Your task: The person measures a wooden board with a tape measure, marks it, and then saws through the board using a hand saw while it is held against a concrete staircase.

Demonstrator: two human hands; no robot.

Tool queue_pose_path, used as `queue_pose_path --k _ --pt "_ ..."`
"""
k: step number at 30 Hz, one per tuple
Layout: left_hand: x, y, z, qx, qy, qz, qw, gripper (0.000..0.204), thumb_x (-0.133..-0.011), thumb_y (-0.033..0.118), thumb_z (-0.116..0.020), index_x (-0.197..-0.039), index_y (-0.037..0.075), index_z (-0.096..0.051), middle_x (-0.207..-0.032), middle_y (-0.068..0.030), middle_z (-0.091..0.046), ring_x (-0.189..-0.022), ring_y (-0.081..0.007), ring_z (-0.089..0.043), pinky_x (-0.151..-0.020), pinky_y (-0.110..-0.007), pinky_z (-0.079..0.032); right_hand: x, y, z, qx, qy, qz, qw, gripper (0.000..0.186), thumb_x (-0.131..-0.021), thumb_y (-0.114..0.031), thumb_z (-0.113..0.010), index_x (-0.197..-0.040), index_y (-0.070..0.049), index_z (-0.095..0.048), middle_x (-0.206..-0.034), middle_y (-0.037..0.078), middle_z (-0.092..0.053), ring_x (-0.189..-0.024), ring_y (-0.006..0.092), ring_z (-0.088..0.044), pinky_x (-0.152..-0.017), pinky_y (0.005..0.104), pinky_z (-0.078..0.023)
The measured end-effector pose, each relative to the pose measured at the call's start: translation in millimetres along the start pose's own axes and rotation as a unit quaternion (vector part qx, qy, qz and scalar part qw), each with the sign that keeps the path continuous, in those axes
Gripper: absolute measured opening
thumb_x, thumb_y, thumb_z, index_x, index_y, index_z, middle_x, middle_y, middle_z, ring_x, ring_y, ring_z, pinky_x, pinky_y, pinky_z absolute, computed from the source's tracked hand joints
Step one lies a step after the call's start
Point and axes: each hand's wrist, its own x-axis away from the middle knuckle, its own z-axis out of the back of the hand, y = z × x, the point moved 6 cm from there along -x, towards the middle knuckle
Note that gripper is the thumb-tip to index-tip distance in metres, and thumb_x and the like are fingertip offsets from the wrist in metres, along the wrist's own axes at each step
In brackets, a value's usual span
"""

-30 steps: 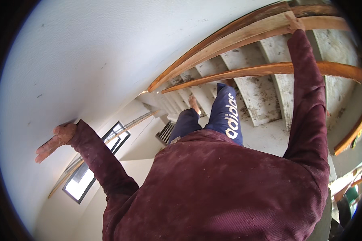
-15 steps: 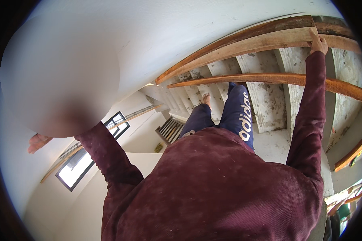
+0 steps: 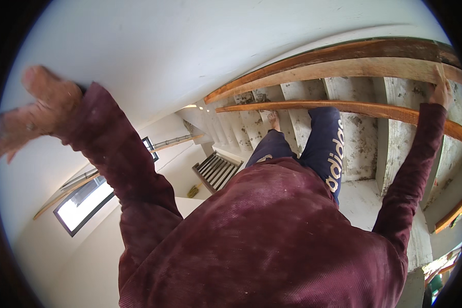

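Note:
At the upper left, my left hand is raised in front of the white wall, fingers apart and somewhat blurred, holding nothing. At the far upper right, my right hand grips the pale wooden plank near where two lengths of timber meet; its thumb or finger lies up across the wood, and the remaining fingers are partly hidden. A darker board runs along the plank's upper side. Below them, a separate curved-looking reddish wooden rail crosses the stairs.
I am on concrete stairs stained with dirt, one bare foot showing on a step. A slatted wooden piece stands lower down, near a dark-framed window. Another wooden rail shows at the right edge.
My left hand, mostly hidden behind a blurred patch before, is now higher and plainly visible. My right hand stays at the plank's joint, while the whole view has shifted slightly.

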Motion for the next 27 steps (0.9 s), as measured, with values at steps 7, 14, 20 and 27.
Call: queue_pose_path --k 7,14,20,27 --pt "54.2 -19.5 34.7 0.159 -0.008 0.036 0.987 0.055 -0.091 0.043 -0.050 -0.130 0.005 -0.045 -0.132 -0.0130 -0.043 -0.126 -0.0281 -0.037 -0.106 -0.044 -0.027 4.7 1.2 59.7 0.046 -0.001 -0.016 0.999 0.048 -0.074 -0.027 -0.081 -0.108 0.002 -0.063 -0.108 0.010 -0.061 -0.101 0.0194 -0.058 -0.082 0.0321 -0.052" --pt "517.0 150.7 25.6 0.515 -0.416 0.745 0.082 0.064 -0.083 0.062 -0.058 -0.111 0.004 -0.056 -0.108 -0.0133 -0.055 -0.098 -0.0215 -0.053 -0.084 -0.042 -0.047 91.2 -37.6 83.4 0.099 -0.001 0.009 0.995 0.037 -0.083 -0.029 -0.074 -0.107 -0.003 -0.064 -0.101 0.005 -0.064 -0.086 0.0145 -0.060 -0.067 0.0284 -0.051" --pt "581.8 244.1 79.7 0.243 -0.341 0.897 -0.146 0.112 -0.071 0.075 -0.061 -0.147 0.002 -0.021 -0.152 -0.0175 -0.026 -0.136 -0.0299 -0.034 -0.106 -0.050 -0.035 217.3 -125.8 83.4 0.041 -0.073 0.051 0.995 0.051 -0.089 -0.026 -0.066 -0.124 0.008 -0.052 -0.118 0.019 -0.059 -0.108 0.0290 -0.059 -0.093 0.0409 -0.049" --pt "641.3 301.6 58.0 0.268 -0.094 0.918 -0.277 0.107 -0.072 0.081 -0.052 -0.147 0.011 -0.022 -0.147 -0.0157 -0.032 -0.132 -0.0343 -0.036 -0.105 -0.056 -0.033 324.1 -178.5 71.6 0.047 -0.030 0.179 0.982 0.047 -0.089 -0.022 -0.065 -0.126 0.005 -0.052 -0.119 0.017 -0.058 -0.108 0.0273 -0.059 -0.092 0.0384 -0.050"
